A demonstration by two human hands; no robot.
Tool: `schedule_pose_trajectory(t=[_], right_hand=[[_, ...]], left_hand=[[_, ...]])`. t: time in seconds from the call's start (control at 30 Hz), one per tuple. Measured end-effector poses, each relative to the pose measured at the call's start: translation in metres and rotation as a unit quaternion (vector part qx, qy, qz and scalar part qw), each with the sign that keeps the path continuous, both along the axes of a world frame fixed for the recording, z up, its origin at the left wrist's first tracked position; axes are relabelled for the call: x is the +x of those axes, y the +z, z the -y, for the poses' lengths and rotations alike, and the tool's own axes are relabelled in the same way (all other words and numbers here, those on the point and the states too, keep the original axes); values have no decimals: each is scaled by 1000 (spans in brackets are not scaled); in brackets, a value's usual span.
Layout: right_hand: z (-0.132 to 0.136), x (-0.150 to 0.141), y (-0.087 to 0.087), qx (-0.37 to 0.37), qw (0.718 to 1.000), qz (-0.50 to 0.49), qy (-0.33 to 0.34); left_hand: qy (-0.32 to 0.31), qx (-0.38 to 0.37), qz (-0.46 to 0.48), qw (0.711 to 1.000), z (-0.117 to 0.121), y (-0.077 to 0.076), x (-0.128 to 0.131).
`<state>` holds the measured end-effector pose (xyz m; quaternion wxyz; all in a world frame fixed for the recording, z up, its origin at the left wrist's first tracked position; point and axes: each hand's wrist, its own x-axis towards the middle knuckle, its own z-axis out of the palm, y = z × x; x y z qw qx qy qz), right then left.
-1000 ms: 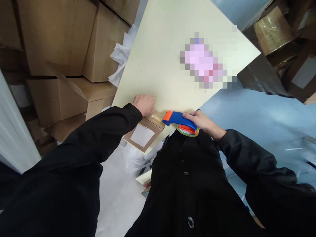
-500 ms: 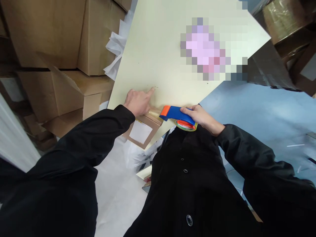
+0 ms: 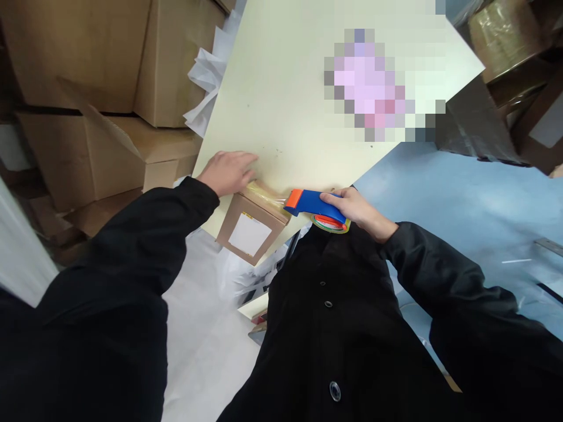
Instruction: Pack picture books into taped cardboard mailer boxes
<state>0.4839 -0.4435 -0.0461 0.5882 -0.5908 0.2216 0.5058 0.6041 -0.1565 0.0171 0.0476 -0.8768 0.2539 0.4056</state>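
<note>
Firmly wrapped by the right hand (image 3: pixel 352 206), the blue tape dispenser (image 3: pixel 317 203) has an orange end at the brown box (image 3: pixel 250 230), which lies on the table's (image 3: pixel 285 117) near edge, its white label facing the wearer. Beside the box's far corner, the left hand (image 3: pixel 229 172) reaches palm-down, fingers loosely extended.

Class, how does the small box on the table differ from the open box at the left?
The small box bears a white label; the open box shows none. Tape runs across the small box's top, while the open box has a flap sticking up. Both are brown cardboard.
</note>
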Motion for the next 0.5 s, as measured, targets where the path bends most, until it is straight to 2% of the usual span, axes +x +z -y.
schedule_pose_trajectory(t=[0.1,0.13,0.2,0.33,0.5], right_hand=[[1,4,4,2,1000,-7,-4],[2,7,6,4,1000,-11,-6],[3,14,10,4,1000,-20,-1],[3,34,16,-30,999,-26,24],[-8,67,22,-29,999,-26,28]], left_hand=[[-91,-128,-46,986,-3,20,-18],[-125,-147,-61,979,-4,25,-27],[-151,-149,-77,974,-6,29,-47],[-106,-110,-45,987,-14,19,-77],[-15,-140,31,990,-33,5,-101]])
